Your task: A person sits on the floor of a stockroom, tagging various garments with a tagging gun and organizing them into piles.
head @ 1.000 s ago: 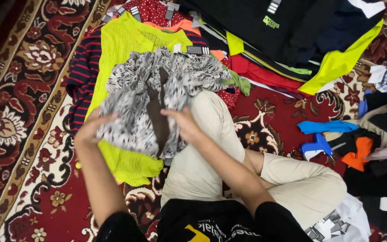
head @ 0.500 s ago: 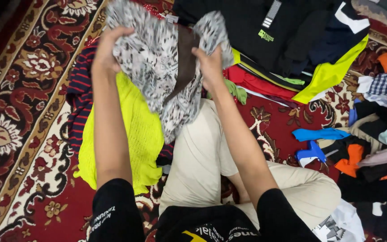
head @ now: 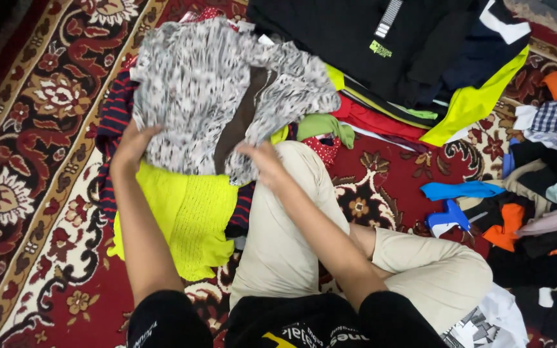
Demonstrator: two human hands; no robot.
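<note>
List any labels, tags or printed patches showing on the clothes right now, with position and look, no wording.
Small patch: on the black garment at top, rectangular, lime green with dark print.
Striped mark: above that patch on the same garment, narrow slanted block of white bars.
No packages, signs or screens in view.

Far centre: small yellow-green rectangular label (head: 379,49) on black garment (head: 356,32); white striped patch (head: 391,11) just beyond it.

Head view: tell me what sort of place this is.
Probably a room in a home, with the person sitting on the floor. A red patterned carpet covers the floor, loose piles of clothes lie around the bent leg, and both hands rest on a grey printed garment spread over a yellow knit top.
</note>
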